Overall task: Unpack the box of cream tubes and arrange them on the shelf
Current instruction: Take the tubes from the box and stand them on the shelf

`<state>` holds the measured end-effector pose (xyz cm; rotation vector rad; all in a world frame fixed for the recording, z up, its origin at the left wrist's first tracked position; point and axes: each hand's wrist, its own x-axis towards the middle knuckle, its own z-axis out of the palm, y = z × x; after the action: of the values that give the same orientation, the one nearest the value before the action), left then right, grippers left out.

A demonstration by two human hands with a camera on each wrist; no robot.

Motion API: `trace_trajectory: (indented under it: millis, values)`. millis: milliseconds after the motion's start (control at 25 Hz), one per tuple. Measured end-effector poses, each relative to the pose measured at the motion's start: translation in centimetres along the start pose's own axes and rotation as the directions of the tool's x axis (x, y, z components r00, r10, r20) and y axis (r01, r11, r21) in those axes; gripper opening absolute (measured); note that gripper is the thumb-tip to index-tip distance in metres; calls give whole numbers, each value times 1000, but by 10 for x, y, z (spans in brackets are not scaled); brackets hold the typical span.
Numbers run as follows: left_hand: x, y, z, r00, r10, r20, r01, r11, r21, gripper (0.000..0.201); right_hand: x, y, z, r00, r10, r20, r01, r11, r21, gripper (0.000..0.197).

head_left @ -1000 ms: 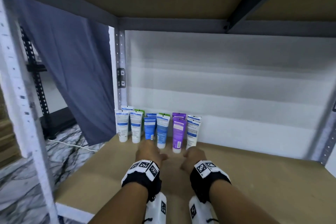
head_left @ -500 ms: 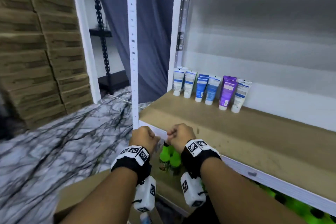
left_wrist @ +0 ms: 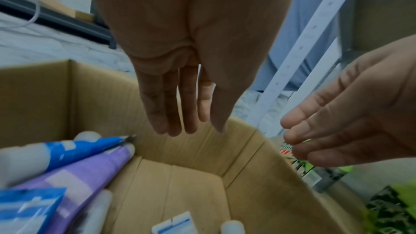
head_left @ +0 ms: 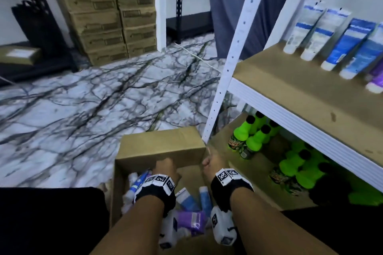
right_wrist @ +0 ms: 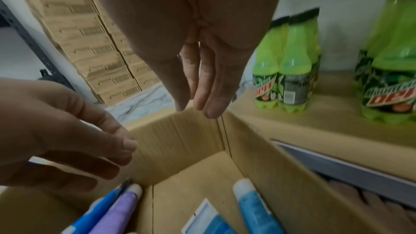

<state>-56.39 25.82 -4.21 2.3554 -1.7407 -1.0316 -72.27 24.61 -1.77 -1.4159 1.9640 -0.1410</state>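
Hovering over the open box, left hand and right hand side by side, fingers straight and relaxed, holding nothing; loose tubes lying in the box just below the left palm, more tubes standing on the shelf up beyond the right hand

Tan cardboard box; blue, purple and white cream tubes. Floor is patterned white with dark veining. Green bottles are capped black.
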Motion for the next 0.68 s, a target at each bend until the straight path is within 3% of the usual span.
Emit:
trace_trajectory:
  millis: [40,120,240,400,560,680]
  values:
    - [7,-8,10,999,-28,34,27,999,23,36,11,5,14,999,17,31,-16,998,-57,14]
    - [26,-20,36,994,-81,79,80,997,20,45,31,14,38,994,75,84,-59,983,-173,28]
    - [51,-29,78,982,-143,122,147,989,-29,84,52,30,67,966,164,198,-101,951,-292,55]
    - [69,-28,107,963,-206,174,218,974,-55,61,86,41,98,952,162,261,-68,940,-335,42]
    - [87,-24,126,945,-216,247,226,974,-12,43,119,60,135,913,163,374,-5,922,-388,48]
    - [93,-22,132,935,-263,240,271,963,-1,38,107,43,120,904,157,398,16,918,-397,46]
